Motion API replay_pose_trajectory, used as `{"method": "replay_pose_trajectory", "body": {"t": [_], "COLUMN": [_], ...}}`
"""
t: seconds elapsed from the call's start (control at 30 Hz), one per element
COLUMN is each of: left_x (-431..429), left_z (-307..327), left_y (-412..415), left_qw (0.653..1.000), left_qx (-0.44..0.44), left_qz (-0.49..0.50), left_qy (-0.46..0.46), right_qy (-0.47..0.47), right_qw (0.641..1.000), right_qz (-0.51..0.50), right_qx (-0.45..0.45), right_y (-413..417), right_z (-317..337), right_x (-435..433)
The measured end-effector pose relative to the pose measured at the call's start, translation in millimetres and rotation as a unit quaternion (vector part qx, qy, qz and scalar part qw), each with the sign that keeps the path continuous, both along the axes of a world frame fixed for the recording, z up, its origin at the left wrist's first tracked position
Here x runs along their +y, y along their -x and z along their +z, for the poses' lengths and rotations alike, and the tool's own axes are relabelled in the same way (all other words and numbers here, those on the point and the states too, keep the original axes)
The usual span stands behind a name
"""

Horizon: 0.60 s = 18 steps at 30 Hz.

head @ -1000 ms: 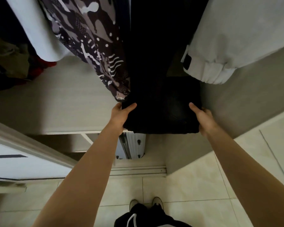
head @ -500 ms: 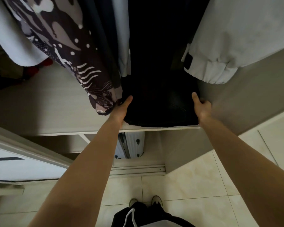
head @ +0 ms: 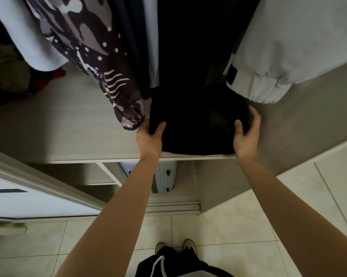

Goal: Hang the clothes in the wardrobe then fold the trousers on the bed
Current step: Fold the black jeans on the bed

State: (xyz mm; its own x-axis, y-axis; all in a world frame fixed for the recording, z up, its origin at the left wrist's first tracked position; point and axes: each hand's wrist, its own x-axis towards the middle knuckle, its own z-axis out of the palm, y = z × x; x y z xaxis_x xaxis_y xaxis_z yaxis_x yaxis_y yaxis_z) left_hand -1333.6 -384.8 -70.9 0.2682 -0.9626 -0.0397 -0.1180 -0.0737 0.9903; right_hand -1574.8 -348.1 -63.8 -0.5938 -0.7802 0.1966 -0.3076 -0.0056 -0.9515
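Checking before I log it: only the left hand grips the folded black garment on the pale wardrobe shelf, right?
Not quite: in the head view both hands grip it. The left hand and the right hand each hold one side of the folded black garment on the pale wardrobe shelf.

Bedroom — wardrobe (head: pixel 72 124), hanging clothes (head: pixel 92 47)

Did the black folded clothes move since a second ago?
Yes. The black folded clothes went farther back onto the wardrobe shelf; its pale front edge now shows in front of them. The left hand and right hand grip them.
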Motion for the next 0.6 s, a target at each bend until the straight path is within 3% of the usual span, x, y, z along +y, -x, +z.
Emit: {"method": "replay_pose_trajectory", "body": {"t": [0.23, 0.4, 0.53, 0.6], "left_x": [4.3, 8.1, 26.1, 34.7], "left_z": [-14.8, -22.1, -38.5, -47.5], "left_y": [0.9, 0.5, 4.6, 6.6], "left_qw": [0.995, 0.984, 0.932, 0.907], "left_qx": [-0.099, -0.167, -0.339, -0.400], "left_qz": [-0.014, -0.044, -0.044, -0.066], "left_qy": [-0.031, 0.034, 0.116, 0.114], "right_qy": [-0.076, -0.131, -0.150, -0.156], "right_qw": [0.984, 0.944, 0.910, 0.900], "right_qz": [-0.002, -0.021, 0.008, 0.018], "right_qx": [0.161, 0.302, 0.386, 0.406], "right_y": [2.9, 5.3, -0.7, -5.3], "right_z": [-23.8, -27.4, -26.2, -23.4], "right_x": [5.3, 11.3, 20.0, 23.9]}}
